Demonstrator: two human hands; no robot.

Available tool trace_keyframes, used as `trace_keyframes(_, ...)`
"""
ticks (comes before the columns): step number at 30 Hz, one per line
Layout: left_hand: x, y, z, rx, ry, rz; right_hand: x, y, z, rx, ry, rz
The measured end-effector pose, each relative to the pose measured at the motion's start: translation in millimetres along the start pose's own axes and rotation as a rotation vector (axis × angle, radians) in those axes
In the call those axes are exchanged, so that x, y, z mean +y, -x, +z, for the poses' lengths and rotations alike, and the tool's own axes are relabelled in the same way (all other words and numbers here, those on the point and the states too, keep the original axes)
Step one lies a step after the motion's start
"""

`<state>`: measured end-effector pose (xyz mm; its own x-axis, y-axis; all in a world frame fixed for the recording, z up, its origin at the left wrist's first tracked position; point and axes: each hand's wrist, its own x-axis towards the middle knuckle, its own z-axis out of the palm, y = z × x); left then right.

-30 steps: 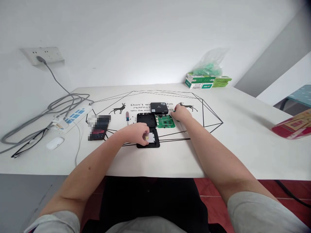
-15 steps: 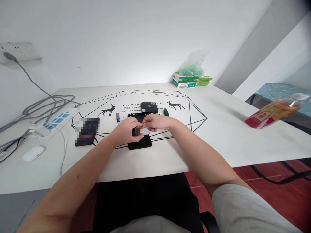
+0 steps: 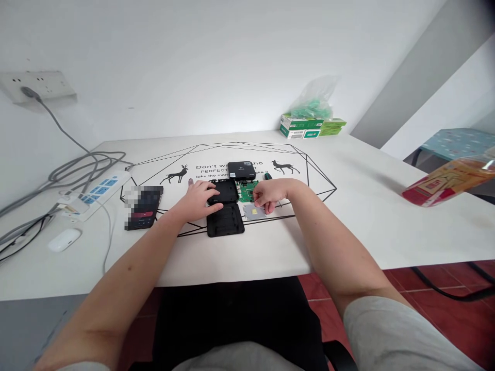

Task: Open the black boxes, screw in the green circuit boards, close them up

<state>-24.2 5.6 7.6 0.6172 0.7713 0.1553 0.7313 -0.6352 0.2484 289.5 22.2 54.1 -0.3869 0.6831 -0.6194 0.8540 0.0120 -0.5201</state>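
Observation:
My right hand point(image 3: 269, 195) pinches the right side of a thin silvery metal plate point(image 3: 248, 212) with a yellow square on it, low over the table just in front of a green circuit board point(image 3: 245, 191). The hand covers part of the board. My left hand point(image 3: 197, 201) has its fingers apart, holding nothing, at the left edge of an open black case half point(image 3: 226, 190). Nearer to me lies a second black case half point(image 3: 225, 221). Behind them rests a closed black box point(image 3: 242, 169). A green-handled screwdriver point(image 3: 267, 176) is partly hidden behind my right hand.
Left of my hands lie a phone point(image 3: 145, 207), a white earbud case point(image 3: 65, 240) and a power strip point(image 3: 101, 193) with grey cables. A drink bottle point(image 3: 444, 183) is at the right. Green boxes point(image 3: 301, 125) with a plastic bag stand at the back wall.
The right hand let go of the green screwdriver and took the metal plate, which the left hand had lifted from the near case half. The plate moved right; the left hand moved back left.

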Motion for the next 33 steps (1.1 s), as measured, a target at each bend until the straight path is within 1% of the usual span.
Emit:
trace_keyframes(6,0,-1,-4.0,0.058,-0.035,-0.101,-4,0,2,0.152,0.156,0.037)
trace_keyframes(9,-1,-1,-6.7,0.076,-0.067,-0.166,-8,0,2,0.289,0.236,-0.037)
trace_keyframes(11,-2,0,-8.1,0.058,-0.086,-0.214,-11,0,3,0.348,0.300,-0.109)
trace_keyframes(13,-3,0,-8.7,0.025,-0.088,-0.239,-14,0,4,0.351,0.338,-0.156)
trace_keyframes(17,-3,0,-7.8,-0.041,-0.062,-0.213,-17,-2,9,0.314,0.341,-0.202)
trace_keyframes(22,-3,-2,-6.3,-0.038,-0.040,-0.244,-16,-7,13,0.296,0.365,-0.223)
trace_keyframes(25,-3,-2,-6.0,-0.035,-0.030,-0.264,-14,-5,10,0.300,0.380,-0.224)
trace_keyframes(27,-2,-3,-6.1,-0.027,-0.018,-0.277,-11,-1,6,0.335,0.355,-0.203)
trace_keyframes(29,-1,-3,-6.2,-0.028,0.004,-0.283,-9,4,2,0.409,0.305,-0.214)
trace_keyframes(31,-1,-3,-6.3,-0.055,0.026,-0.283,-6,8,-1,0.482,0.249,-0.238)
trace_keyframes(33,-1,-3,-5.9,-0.077,0.035,-0.286,-4,11,-3,0.528,0.186,-0.207)
